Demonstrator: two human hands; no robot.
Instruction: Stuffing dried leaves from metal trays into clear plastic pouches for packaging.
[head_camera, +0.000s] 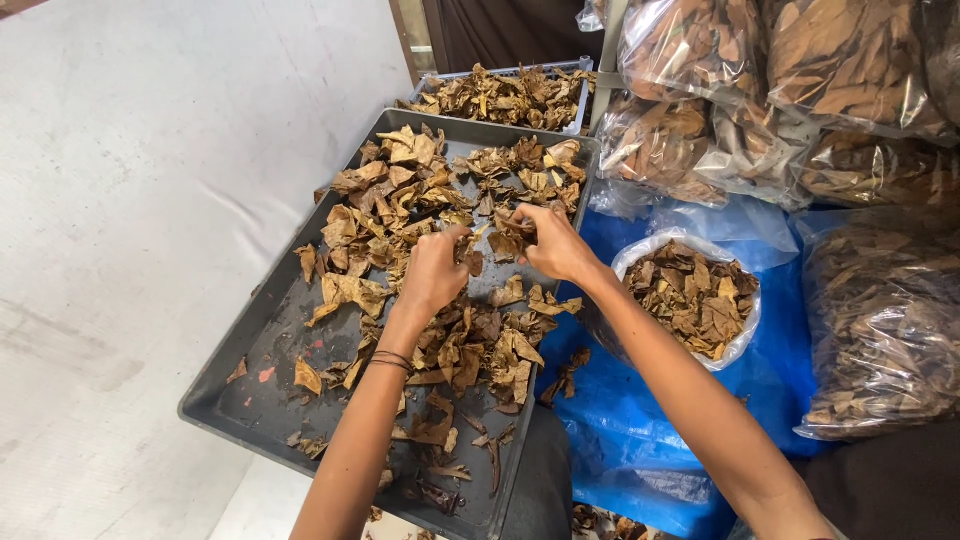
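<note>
Hands (490, 255) over grey tray (250, 350), left hand (432, 275) and right hand (550, 243) each pinching dried leaves (500, 240), tray's long axis running away from viewer

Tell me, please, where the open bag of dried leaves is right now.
In the head view, the open bag sits on the blue sheet, right of the grey tray, just beyond the right hand.

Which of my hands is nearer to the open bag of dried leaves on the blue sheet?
Right. The right hand is over the tray, just left of the open bag; the left hand is farther left.
</note>
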